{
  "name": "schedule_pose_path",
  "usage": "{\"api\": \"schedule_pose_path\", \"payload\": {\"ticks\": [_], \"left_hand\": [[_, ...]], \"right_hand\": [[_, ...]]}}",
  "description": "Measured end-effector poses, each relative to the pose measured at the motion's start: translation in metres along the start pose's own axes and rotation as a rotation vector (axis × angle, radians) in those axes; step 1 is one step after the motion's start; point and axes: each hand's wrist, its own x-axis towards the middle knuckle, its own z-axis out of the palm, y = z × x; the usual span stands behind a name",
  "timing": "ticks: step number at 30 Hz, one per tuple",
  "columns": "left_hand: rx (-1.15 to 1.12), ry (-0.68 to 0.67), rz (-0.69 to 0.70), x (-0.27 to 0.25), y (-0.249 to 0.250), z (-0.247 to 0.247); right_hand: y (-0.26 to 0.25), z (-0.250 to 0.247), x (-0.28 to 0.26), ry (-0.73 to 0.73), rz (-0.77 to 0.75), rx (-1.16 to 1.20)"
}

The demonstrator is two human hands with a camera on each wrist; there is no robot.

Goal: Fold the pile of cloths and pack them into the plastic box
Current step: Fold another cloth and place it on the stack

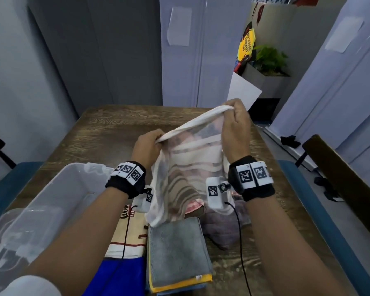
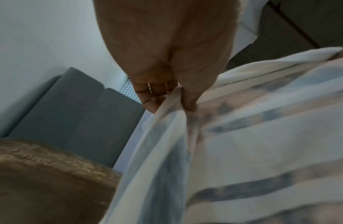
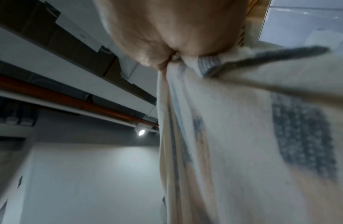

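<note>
A thin white cloth with brown and grey stripes [image 1: 186, 174] hangs in the air above the wooden table [image 1: 107, 133]. My left hand [image 1: 151, 144] pinches its upper left edge. Higher up, my right hand [image 1: 236, 122] grips the upper right corner. The left wrist view shows my left hand [image 2: 172, 97] pinching a fold of the striped cloth [image 2: 262, 144]. In the right wrist view the cloth [image 3: 234, 136] bunches under my right hand [image 3: 172, 59]. A clear plastic box [image 1: 41, 210] stands at the left, with nothing visible in it.
Folded cloths lie near me: a grey one on yellow and blue ones [image 1: 177, 253], a cream printed one [image 1: 128, 231], a blue one [image 1: 120, 274]. A crumpled mauve cloth [image 1: 224, 229] and a pink one [image 1: 193, 207] sit behind the hanging cloth. A planter [image 1: 267, 77] stands beyond the table.
</note>
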Motion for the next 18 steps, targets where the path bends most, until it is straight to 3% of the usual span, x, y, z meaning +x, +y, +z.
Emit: {"api": "schedule_pose_path", "payload": {"ticks": [3,8,14,18], "left_hand": [[0.118,0.000,-0.078,-0.004,-0.029,0.003],[0.276,0.028,-0.229,-0.008,-0.071,0.001],[0.434,0.175,-0.458,0.002,-0.095,-0.022],[0.387,0.247,-0.554,0.012,-0.102,-0.036]], "right_hand": [[-0.001,-0.020,0.014,0.139,-0.006,0.038],[0.009,-0.040,0.030,0.234,0.036,-0.031],[0.032,-0.046,0.022,0.238,0.085,-0.112],[0.041,-0.042,0.007,0.225,0.093,-0.121]]}}
